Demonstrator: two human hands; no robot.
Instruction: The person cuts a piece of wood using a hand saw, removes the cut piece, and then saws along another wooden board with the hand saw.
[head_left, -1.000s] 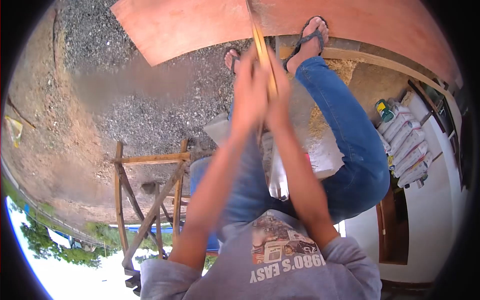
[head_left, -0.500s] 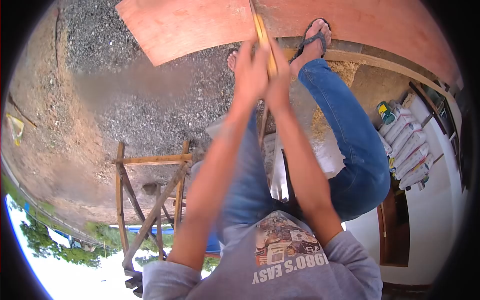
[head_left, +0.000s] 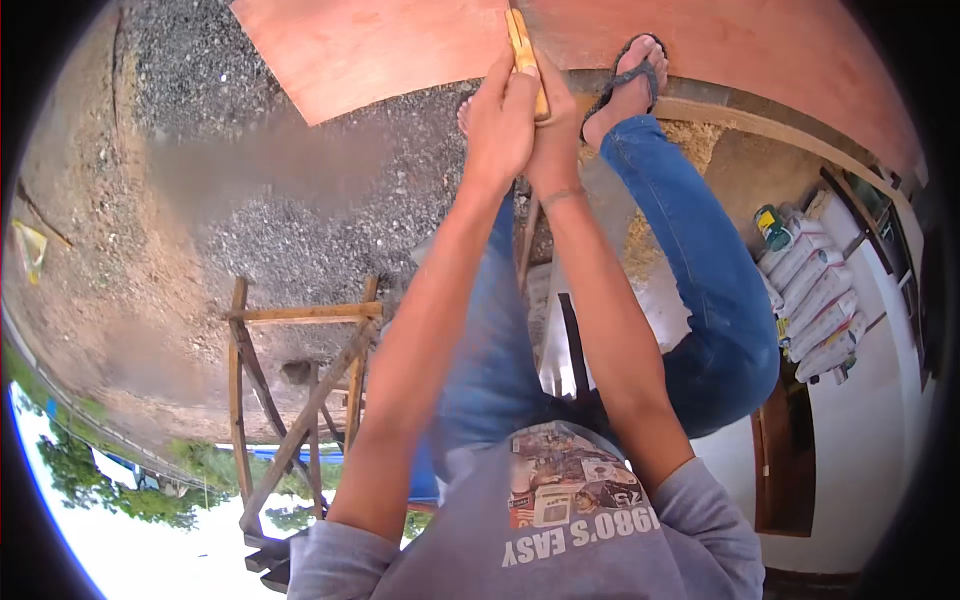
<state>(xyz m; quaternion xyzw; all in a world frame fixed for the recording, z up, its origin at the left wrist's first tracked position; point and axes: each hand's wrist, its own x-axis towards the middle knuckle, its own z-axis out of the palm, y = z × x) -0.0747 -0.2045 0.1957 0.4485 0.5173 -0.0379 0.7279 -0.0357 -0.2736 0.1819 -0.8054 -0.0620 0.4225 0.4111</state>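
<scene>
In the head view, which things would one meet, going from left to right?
Pale scrap with yellow edge, brown wooden frame, long yellow tool handle, black flip-flop, stack of white sacks.

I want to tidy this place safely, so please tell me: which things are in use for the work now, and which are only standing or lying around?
In use:
- yellow tool, in left hand and right hand
- reddish board

Seemingly not in use:
- wooden frame
- stacked bags
- green container
</scene>
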